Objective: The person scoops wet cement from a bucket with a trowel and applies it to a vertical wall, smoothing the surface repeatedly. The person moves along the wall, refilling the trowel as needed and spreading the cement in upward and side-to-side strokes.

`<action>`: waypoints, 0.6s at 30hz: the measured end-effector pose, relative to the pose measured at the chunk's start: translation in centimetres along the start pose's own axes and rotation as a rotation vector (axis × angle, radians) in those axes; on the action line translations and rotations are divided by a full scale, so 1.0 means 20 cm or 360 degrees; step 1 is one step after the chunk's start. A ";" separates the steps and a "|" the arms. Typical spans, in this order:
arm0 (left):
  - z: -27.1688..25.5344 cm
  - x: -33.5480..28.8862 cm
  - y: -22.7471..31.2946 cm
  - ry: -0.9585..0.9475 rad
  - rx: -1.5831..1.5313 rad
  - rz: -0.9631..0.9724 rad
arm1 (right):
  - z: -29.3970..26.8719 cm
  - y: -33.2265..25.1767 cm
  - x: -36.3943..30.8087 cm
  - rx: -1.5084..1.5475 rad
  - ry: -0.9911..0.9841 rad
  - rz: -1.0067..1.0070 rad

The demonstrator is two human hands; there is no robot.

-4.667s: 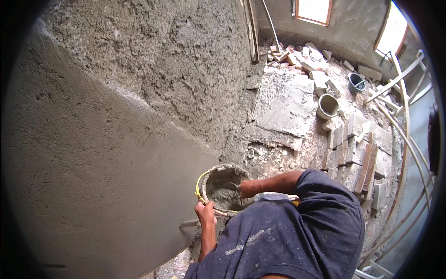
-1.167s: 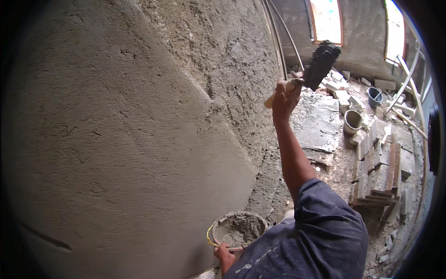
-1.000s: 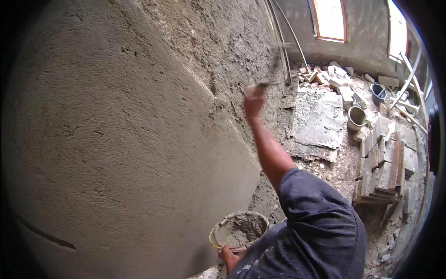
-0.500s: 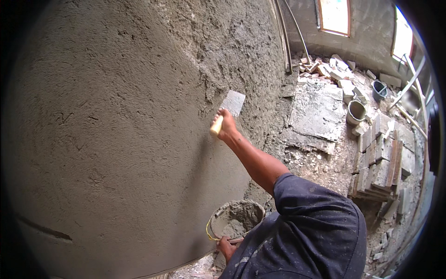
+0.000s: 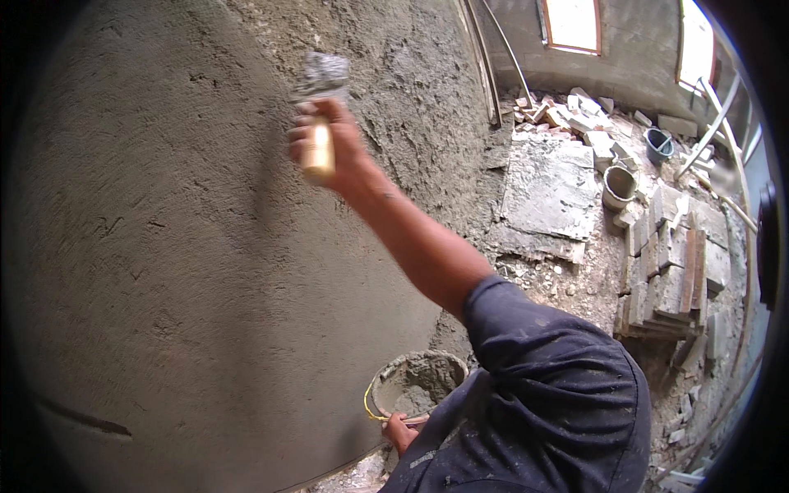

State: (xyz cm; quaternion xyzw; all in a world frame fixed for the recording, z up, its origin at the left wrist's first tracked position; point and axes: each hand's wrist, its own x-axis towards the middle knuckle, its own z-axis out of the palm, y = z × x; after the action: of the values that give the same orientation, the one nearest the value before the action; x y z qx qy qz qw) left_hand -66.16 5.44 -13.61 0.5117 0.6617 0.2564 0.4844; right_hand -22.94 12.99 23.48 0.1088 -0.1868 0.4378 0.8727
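My right hand (image 5: 333,140), arm stretched out and up, is closed round the pale handle of a trowel (image 5: 320,156). Grey wet mortar (image 5: 327,67) covers its blade, which is blurred and close to the wall (image 5: 181,271); whether it touches I cannot tell. Low in the view, my left hand (image 5: 400,433) grips the near rim of a bucket (image 5: 380,384) with a yellow cord at its side. Mortar lies inside the bucket. The wall is smoother on the left and rough toward the upper right.
Right of the wall, a mortar-smeared board (image 5: 551,185) lies on the rubble-strewn floor. Beyond it are broken bricks (image 5: 575,111), another bucket (image 5: 619,187) and a dark bucket (image 5: 658,145). Stacked blocks (image 5: 666,263) stand at the right, near leaning poles (image 5: 723,123).
My right hand has swept the trowel up and left along the wall, and mortar now shows on the blade. The left hand stays at the bucket rim.
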 end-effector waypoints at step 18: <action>0.23 -0.05 0.16 -0.0007 -0.0259 0.0039 | -1.02 -0.56 -0.37 -0.3802 0.0444 -0.0204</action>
State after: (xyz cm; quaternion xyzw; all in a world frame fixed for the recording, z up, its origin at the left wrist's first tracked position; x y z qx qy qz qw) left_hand -60.55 4.94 -12.48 0.4793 0.6313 0.3140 0.5226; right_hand -13.30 8.31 1.67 -0.8071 -0.3726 -0.0475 0.4555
